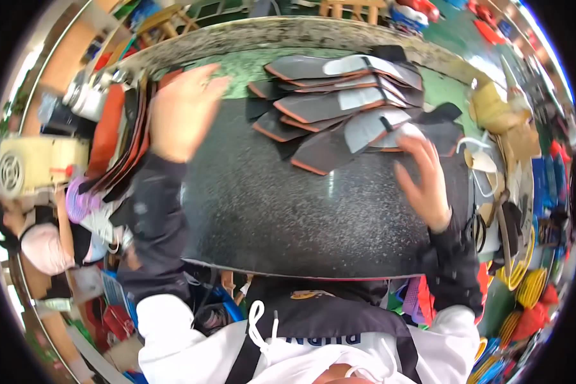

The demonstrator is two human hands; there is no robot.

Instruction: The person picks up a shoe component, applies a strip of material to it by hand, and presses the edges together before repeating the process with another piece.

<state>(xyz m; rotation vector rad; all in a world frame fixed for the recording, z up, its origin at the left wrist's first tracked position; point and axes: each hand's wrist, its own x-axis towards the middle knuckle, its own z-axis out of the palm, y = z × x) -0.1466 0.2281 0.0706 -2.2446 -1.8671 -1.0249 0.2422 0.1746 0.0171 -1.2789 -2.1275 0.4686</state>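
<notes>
From the wide thumb-to-finger spread of the right hand [427, 182], close lightly on the nearest grey-and-black piece [323, 151], on the far half of the surface [269, 217] (cannot tell the blurred left hand's [184, 114] grip), without dragging the overlapping pieces [307, 107] beyond.

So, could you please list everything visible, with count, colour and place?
Flat angular panels: several, grey-black with orange edges, table's far side
Speckled worktable: one, black, centre
Long flat pieces: several, reddish and black, table's left
Boxy machine: one, cream, far left
Wooden stools: two, tan, top edge
Coiled bundles: several, yellow, lower right
Co-worker: one, pink and black, left
Other clutter: uncountable, mixed, around
Left hand: one, bare, between pieces and panels
Right hand: one, bare, fingers at panels
</notes>
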